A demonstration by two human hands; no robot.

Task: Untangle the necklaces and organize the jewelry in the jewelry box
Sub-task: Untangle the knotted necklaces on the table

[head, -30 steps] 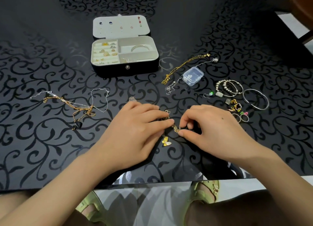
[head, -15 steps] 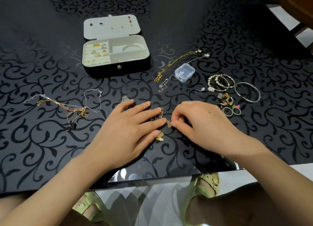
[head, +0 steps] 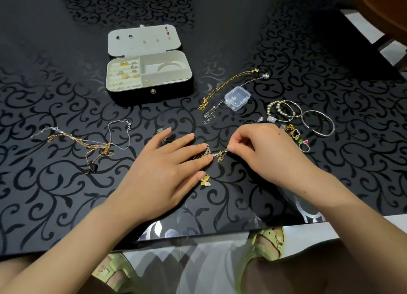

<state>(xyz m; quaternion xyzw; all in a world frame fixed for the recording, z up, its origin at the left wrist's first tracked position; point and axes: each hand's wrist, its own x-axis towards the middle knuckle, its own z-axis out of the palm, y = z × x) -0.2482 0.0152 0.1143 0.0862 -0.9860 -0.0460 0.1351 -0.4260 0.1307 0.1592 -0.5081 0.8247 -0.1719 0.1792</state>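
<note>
A tangled gold chain [head: 217, 154] with a yellow butterfly pendant [head: 205, 180] lies on the black patterned table between my hands. My left hand [head: 164, 168] lies flat, its fingertips pressing one end of the tangle down. My right hand [head: 262, 149] pinches the other end between thumb and forefinger. The open jewelry box [head: 152, 91] stands at the back, with rings in its left slots, a bangle in one compartment and earrings on the lid. Another knot of gold and silver necklaces [head: 94, 144] lies to the left.
Right of the box lie a gold chain [head: 229, 82], a thin silver chain [head: 211, 113] and a small clear plastic case [head: 237, 98]. Bead bracelets [head: 284, 111], a silver bangle [head: 318, 123] and small rings and charms [head: 297, 137] sit at the right. The table's front edge runs below my wrists.
My right hand has pulled its end of the chain slightly to the right, stretching the tangle out from under my left fingertips. The view has shifted a little.
</note>
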